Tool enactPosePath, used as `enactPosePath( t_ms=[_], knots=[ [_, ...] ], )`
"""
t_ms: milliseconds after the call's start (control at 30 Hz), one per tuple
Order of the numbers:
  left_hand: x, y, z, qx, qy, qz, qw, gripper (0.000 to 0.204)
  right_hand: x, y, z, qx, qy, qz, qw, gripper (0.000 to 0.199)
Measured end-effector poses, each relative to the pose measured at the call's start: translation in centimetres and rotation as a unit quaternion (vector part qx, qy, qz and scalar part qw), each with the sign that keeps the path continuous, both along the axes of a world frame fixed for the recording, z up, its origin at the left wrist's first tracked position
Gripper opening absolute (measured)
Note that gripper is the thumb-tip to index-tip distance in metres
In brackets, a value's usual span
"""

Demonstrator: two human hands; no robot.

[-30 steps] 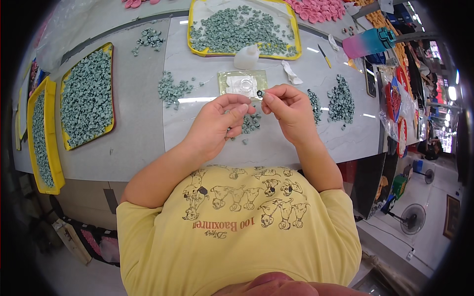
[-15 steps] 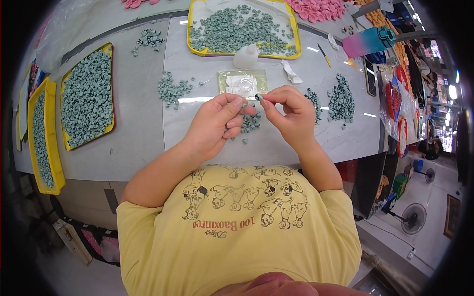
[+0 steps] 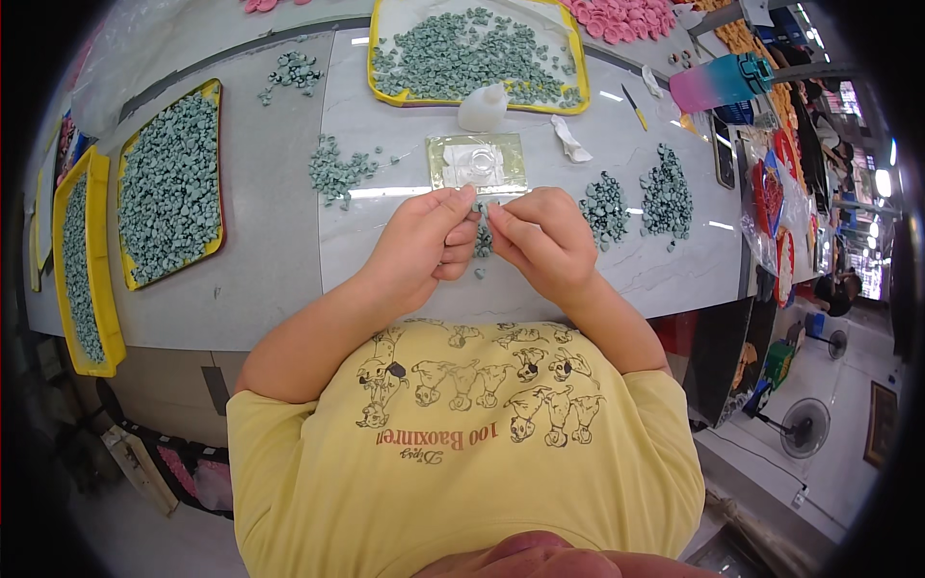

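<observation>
My left hand (image 3: 421, 241) is closed in a pinch, thumb against forefinger, with a small green piece (image 3: 480, 206) at its fingertips. Right beside it, my right hand (image 3: 547, 239) pinches at the same spot, its fingertips touching the piece; its exact shape is hidden by the fingers. Beneath and between the hands, a few loose green pieces (image 3: 482, 243) lie on the table. Just beyond them sits a clear flat packet (image 3: 515, 171) with white paper and a small round clear dish (image 3: 481, 165) on it.
Yellow-rimmed trays of green pieces stand at the left (image 3: 222, 183) and far side (image 3: 582, 58). Small piles lie left (image 3: 337, 173) and right (image 3: 665, 197). A white squeeze bottle (image 3: 483, 108), crumpled tissue (image 3: 570, 142), yellow-handled knife (image 3: 638, 116) and pink-teal drinking bottle (image 3: 713, 82) stand or lie beyond.
My right hand has moved left and turned inward, bringing its fingertips against those of my left hand. The dark-tipped piece it held in view is now mostly covered.
</observation>
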State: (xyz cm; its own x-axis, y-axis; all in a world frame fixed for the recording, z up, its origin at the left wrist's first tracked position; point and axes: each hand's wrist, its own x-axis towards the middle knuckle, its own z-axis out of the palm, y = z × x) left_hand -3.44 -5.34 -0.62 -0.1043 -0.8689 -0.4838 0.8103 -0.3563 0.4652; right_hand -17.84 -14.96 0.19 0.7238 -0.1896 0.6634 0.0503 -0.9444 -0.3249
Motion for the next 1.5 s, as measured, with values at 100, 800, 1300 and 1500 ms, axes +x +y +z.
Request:
enactPosePath(
  t_ms=[100,800,1300,1500],
  knots=[
    [0.3,0.3,0.0,-0.005,-0.006,-0.003,1.000,0.021,0.1,0.2,-0.2,-0.039,0.025,0.013,0.999,0.026],
    [-0.6,2.5,-0.7,-0.146,-0.325,0.137,0.924,0.024,1.8,2.7,-0.8,0.061,-0.076,0.008,0.995,0.027],
    [-0.6,2.1,-1.6,-0.047,-0.420,-0.059,0.904,0.035,-4.6,-2.5,2.5,0.162,0.418,-0.156,0.880,0.012],
    [-0.6,1.8,-0.7,-0.005,-0.237,-0.023,0.971,0.024,-5.7,-2.3,1.5,0.104,0.499,-0.165,0.844,0.009]
  ],
)
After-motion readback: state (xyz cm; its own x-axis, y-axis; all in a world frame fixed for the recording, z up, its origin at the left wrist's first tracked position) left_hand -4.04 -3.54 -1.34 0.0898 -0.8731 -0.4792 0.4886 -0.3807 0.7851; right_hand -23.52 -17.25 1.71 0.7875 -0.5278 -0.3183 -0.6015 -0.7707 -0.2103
